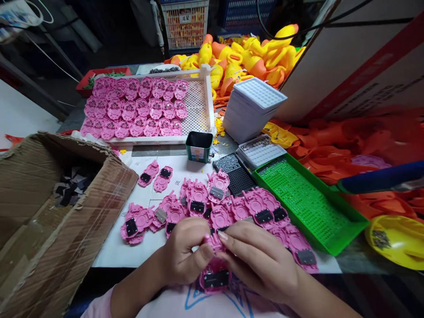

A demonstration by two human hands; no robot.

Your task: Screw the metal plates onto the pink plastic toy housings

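Close to my body, both hands pinch a pink plastic toy shell (214, 243). My left hand (188, 249) curls around its left side, thumb and bent forefinger closed on it. From the right, my right hand (261, 260) presses its fingertips against the same shell. Just below hangs a pink casing with a black cover (216, 279); whether it is joined to the held shell, I cannot tell. Beyond my hands lies a spread of similar pink casings (221, 216), several with black or grey covers. Two more casings (163, 178) lie apart at the left.
A brown cardboard box (109, 176) stands left. Behind is a white crate (198, 139) with rows of pink shells. A small dark green tin (199, 146), stacked white trays (247, 115), a black tray (235, 174) and a green tray (308, 203) stand around. Yellow toys (251, 62) pile up behind.
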